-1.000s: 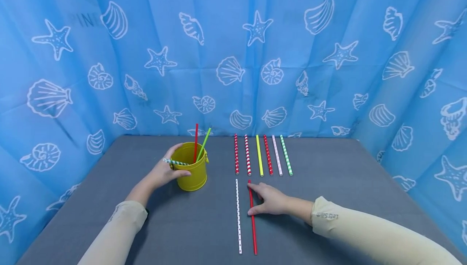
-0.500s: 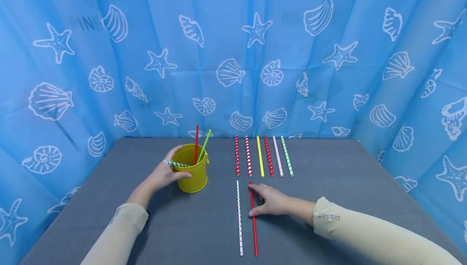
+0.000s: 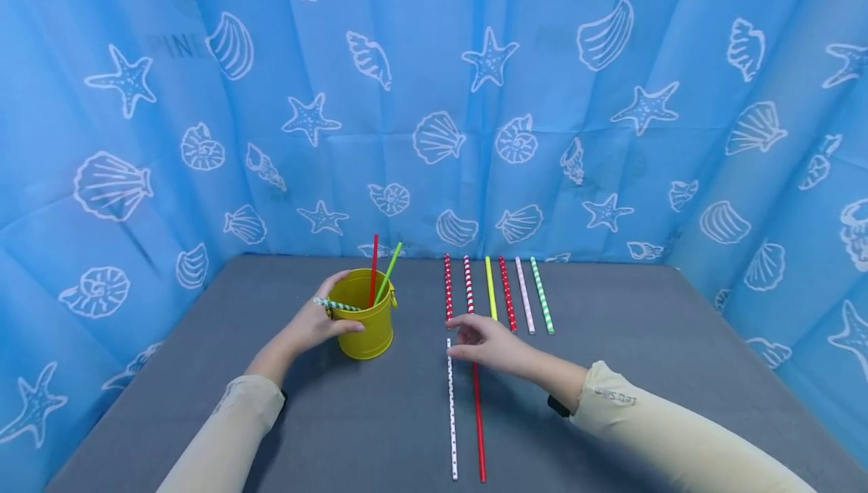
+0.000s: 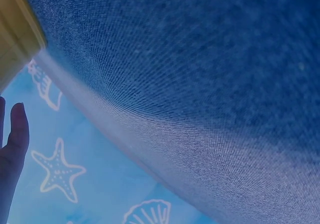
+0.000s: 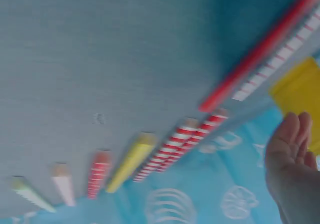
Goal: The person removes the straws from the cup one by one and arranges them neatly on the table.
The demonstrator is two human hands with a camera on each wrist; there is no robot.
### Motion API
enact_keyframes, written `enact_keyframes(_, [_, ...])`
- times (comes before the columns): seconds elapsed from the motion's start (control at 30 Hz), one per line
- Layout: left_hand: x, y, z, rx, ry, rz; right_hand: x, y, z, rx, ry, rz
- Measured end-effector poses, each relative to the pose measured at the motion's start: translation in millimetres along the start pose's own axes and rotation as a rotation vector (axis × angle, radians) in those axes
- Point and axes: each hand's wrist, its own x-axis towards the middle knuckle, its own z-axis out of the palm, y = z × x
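My left hand (image 3: 319, 323) holds a small yellow bucket (image 3: 366, 335) by its left side, the thumb across the front and the fingers behind the rim. Three straws stand in it: a red straw (image 3: 374, 274), a green straw (image 3: 389, 270) and a green-and-white striped straw (image 3: 335, 304) leaning left. My right hand (image 3: 491, 344) is over the table with thumb and fingers bent and a gap between them, holding nothing. Its fingertips are near the upper end of a white dotted straw (image 3: 452, 417). A longer red straw (image 3: 479, 425) lies partly hidden under the hand.
A back row of several straws lies right of the bucket, including a yellow straw (image 3: 491, 289), a pale pink straw (image 3: 525, 297) and a green-striped straw (image 3: 542, 297). A blue shell-print curtain (image 3: 434, 199) hangs behind the grey table (image 3: 610, 372).
My right hand has left the red straw, which stays on the table, and has moved up and left toward the top of the white dotted straw. The left hand stays on the bucket.
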Motion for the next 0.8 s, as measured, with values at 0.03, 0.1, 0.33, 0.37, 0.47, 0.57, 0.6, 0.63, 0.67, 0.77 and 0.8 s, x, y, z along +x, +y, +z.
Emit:
enact_keyframes(0.03, [0.4, 0.4, 0.0, 0.0, 0.001, -0.002, 3.5, -5.7, 1.5, 0.016, 0.012, -0.018])
enact_keyframes(0.1, [1.2, 0.6, -0.1, 0.004, 0.004, -0.002, 9.3, -17.3, 4.8, 0.052, 0.038, -0.048])
enact_keyframes(0.33, [2.1, 0.1, -0.2, 0.021, 0.006, 0.006, 25.6, -48.9, 14.6, 0.133, 0.067, -0.188])
enact_keyframes(0.37, [2.4, 0.4, -0.1, 0.02, 0.008, 0.01, 28.3, -52.2, 16.0, 0.13, 0.067, -0.208])
enact_keyframes(0.47, [3.3, 1.0, 0.1, 0.015, 0.016, 0.022, 37.8, -59.9, 21.1, 0.114, 0.059, -0.27])
enact_keyframes(0.57, [3.0, 0.8, 0.2, 0.015, 0.018, 0.026, 48.0, -64.6, 28.1, 0.1, 0.043, -0.334])
enact_keyframes(0.6, [2.9, 0.5, 0.5, 0.017, 0.019, 0.024, 51.1, -66.2, 30.6, 0.097, 0.038, -0.353])
enact_keyframes(0.63, [2.6, 0.0, 0.7, 0.021, 0.017, 0.026, 54.0, -67.7, 33.2, 0.094, 0.032, -0.372])
enact_keyframes(0.67, [2.3, -0.5, 0.9, 0.024, 0.015, 0.03, 57.4, -68.7, 35.9, 0.093, 0.024, -0.392])
enact_keyframes(0.77, [1.9, -2.0, 1.2, 0.036, 0.018, 0.044, 66.2, -71.8, 43.6, 0.07, 0.003, -0.435])
enact_keyframes(0.8, [1.8, -2.1, 1.3, 0.04, 0.021, 0.044, 68.9, -72.6, 46.0, 0.061, -0.006, -0.44])
